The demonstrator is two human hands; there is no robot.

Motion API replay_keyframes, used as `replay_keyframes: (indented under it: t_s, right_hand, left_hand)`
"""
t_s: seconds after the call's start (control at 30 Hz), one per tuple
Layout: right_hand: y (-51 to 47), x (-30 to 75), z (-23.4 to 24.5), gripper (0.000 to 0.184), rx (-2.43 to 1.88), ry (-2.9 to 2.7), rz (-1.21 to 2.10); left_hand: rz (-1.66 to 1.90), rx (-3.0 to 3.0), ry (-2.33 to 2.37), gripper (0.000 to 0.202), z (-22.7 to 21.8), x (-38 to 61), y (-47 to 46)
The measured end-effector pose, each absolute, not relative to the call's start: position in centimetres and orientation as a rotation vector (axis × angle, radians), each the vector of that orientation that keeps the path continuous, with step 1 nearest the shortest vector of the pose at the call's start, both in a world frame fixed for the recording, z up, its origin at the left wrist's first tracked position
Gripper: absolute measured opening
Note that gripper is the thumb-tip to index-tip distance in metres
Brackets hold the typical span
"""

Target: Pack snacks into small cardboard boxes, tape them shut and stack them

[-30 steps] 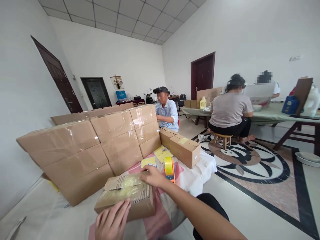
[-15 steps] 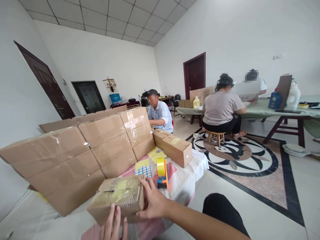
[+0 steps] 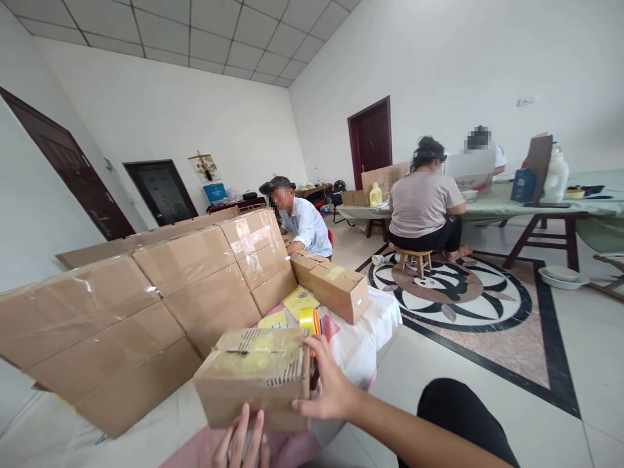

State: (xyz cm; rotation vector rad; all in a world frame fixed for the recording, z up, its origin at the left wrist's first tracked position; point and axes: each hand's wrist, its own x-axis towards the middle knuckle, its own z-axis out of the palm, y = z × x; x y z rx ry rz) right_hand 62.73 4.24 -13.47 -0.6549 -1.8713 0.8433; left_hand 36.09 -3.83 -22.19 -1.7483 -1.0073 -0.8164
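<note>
A small brown cardboard box (image 3: 253,374), its top sealed with clear and yellowish tape, is held between my hands over the cloth-covered table (image 3: 373,331). My right hand (image 3: 329,383) grips its right end, fingers on the upper edge and thumb on the near side. My left hand (image 3: 242,442) presses its fingers against the lower near side of the box; the thumb and palm are mostly out of sight. Just behind the box stands a tape dispenser (image 3: 309,318) with a yellow roll, now partly hidden by the box and my right hand.
A wall of stacked, taped cardboard boxes (image 3: 205,279) rises at the left. Long cartons (image 3: 336,286) lie on the table's far right. One person (image 3: 305,224) sits behind the stack; another (image 3: 424,201) sits on a wooden stool (image 3: 414,260) by a green-covered table (image 3: 497,214).
The box has moved up and to the right with both hands on it, covering more of the tape dispenser and the blue-gridded sheet. My view has shifted slightly to the right.
</note>
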Motion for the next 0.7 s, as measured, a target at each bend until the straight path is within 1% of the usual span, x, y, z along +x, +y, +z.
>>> replay_keyframes:
  t_s: [0.17,0.33,0.4,0.5,0.6,0.7]
  right_hand:
    - [4.4,68.9,-10.9,0.104,-0.678,-1.803,0.579]
    - [5.1,77.1,-7.9,0.096,-0.656,-1.675,0.201]
    - [5.6,80.4,-7.2,0.094,-0.704,-1.607,0.020]
    - [6.1,84.4,-7.2,0.095,-0.831,-1.488,-0.196]
    - [6.4,87.2,-8.3,0.099,-0.957,-1.410,-0.243]
    - [6.8,88.6,-10.4,0.099,-1.053,-1.401,-0.171]
  left_hand:
    - [-0.781,-1.806,-1.002,0.049,-23.1,37.3,-3.1]
    - [-0.757,-1.886,-1.095,0.039,-23.4,38.1,-2.7]
    - [-0.791,-1.929,-1.110,0.037,-23.3,38.4,-2.7]
    - [-0.841,-1.958,-1.179,0.036,-23.1,38.6,-2.7]
    - [-0.833,-2.040,-1.248,0.035,-23.2,38.8,-2.8]
    - [-0.825,-2.154,-1.331,0.033,-23.3,39.0,-2.9]
